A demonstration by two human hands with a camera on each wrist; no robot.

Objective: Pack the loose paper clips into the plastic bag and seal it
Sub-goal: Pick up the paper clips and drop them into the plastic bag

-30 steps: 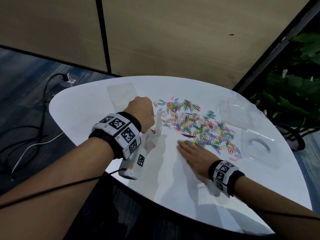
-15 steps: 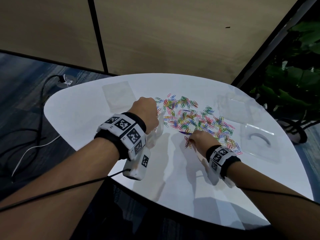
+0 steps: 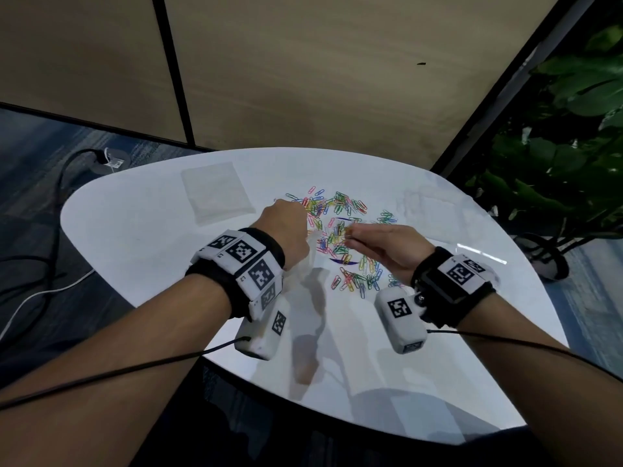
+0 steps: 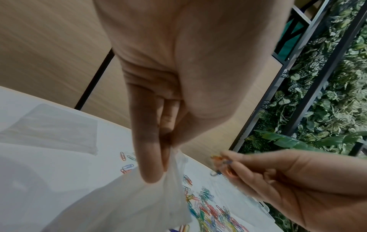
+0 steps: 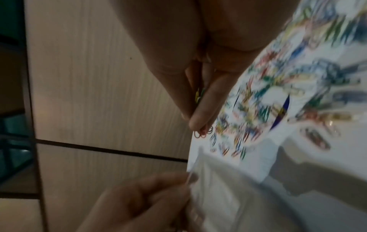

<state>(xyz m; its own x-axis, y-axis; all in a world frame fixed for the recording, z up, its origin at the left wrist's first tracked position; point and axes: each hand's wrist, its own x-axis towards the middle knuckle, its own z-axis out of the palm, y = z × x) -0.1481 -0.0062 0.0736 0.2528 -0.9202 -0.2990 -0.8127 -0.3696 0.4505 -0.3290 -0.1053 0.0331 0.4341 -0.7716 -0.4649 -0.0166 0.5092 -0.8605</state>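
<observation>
A white table with rounded corners stands in front of a wall of light wooden panels. Thin black strips divide the panels. The floor is covered with a blue-grey carpet. On the left, a black cable and a white cable lie on this carpet. On the right, behind a dark metal frame, there are green plants with big leaves. The table surface is glossy and reflects soft light.
</observation>
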